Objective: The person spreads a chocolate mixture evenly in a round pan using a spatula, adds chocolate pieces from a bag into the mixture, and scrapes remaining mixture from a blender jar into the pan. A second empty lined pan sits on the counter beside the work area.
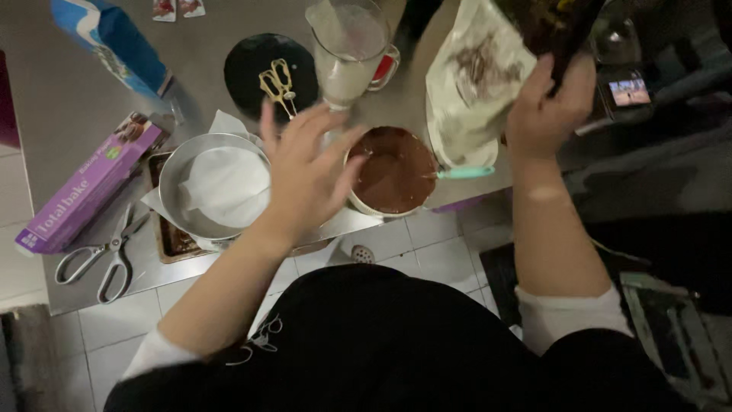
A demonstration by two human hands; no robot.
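The right hand (550, 99) is gripping a crumpled white bag (471, 91) at two o'clock, tipped toward the bowl of chocolate batter (393, 169) sitting mid-desk. The left hand (305, 172) is hovering spread open, holding nothing, between the bowl and the paper-lined round pan (217, 187) at nine o'clock. A teal spatula (465, 173) is resting on the bowl's rim. I'd be steadying that bowl while tipping slowly.
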